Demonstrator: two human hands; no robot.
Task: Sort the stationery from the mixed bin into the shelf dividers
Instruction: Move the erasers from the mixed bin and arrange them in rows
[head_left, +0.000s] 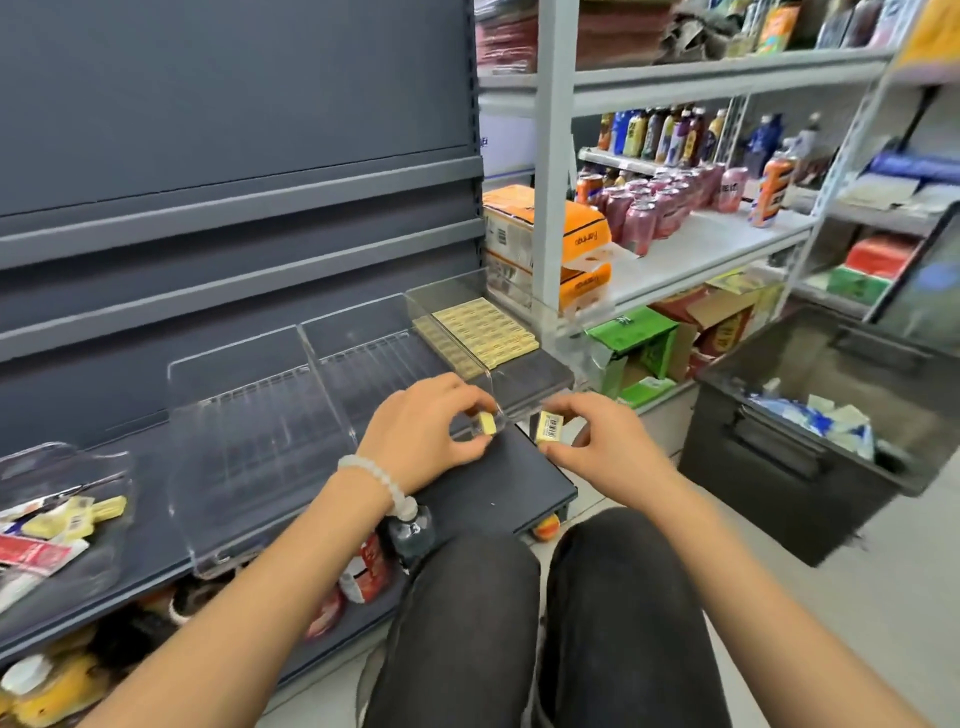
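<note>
A person crouches before a dark shelf (519, 483) fitted with clear plastic dividers (322, 364). Each hand pinches one small yellow eraser box. The left hand (421, 426) holds its box (123, 422) between thumb and fingertips, right at the near corner of the rightmost divider. The right hand (602, 441) pinches a second box (550, 428) just beside it, to the right, with a barcode label facing up toward the camera.

Farther back in the rightmost compartment, rows of matching yellow boxes (480, 330) lie flat and tightly packed. The middle compartments hold nothing visible. At far left, a clear compartment holds loose mixed stationery (57, 525). To the right, on the floor, a dark bin (810, 441) holds white and blue packets.

The boxes look light, stiff and small, probably easy to pinch by their short sides but also easy to fumble; the wrapping may be a little slick. The right box stands nearly upright, its long axis running near to far and tilted slightly. The left box's direction is hard to tell, since fingers cover most of it.

The next step is likely to slide both boxes in beside the packed rows.
</note>
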